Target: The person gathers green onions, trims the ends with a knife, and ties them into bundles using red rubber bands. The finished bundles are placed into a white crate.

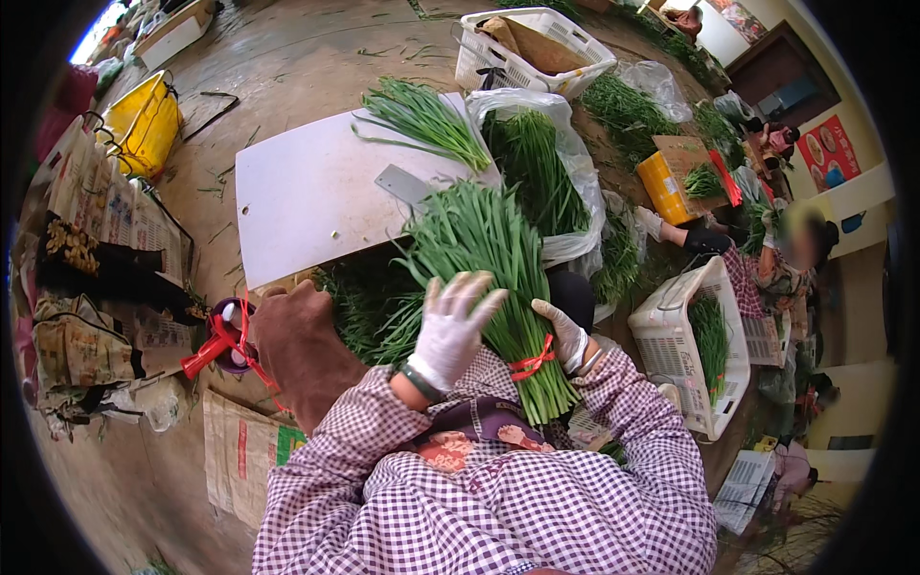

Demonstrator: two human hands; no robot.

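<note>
A large bunch of green garlic chives (496,251), bound near the stem ends with red tape (532,365), lies slanted over my lap. My left hand (454,316), in a thin whitish glove, is at the left side of the leaves with its fingers spread. My right hand (564,334), also gloved, holds the bunch from the right just above the tape; its thumb shows and its other fingers are largely hidden. Beyond the leaves, a metal blade (402,185) lies on a white board (309,194), partly covered by the bunch. Loose chives (431,122) rest at the board's far right corner.
A plastic bag (586,187) of chives stands right of the board, near a white crate (535,54). Another white crate (665,345) holds chives at right. Red tape hangs from a purple container (231,361) at left. A person (783,266) sits at far right.
</note>
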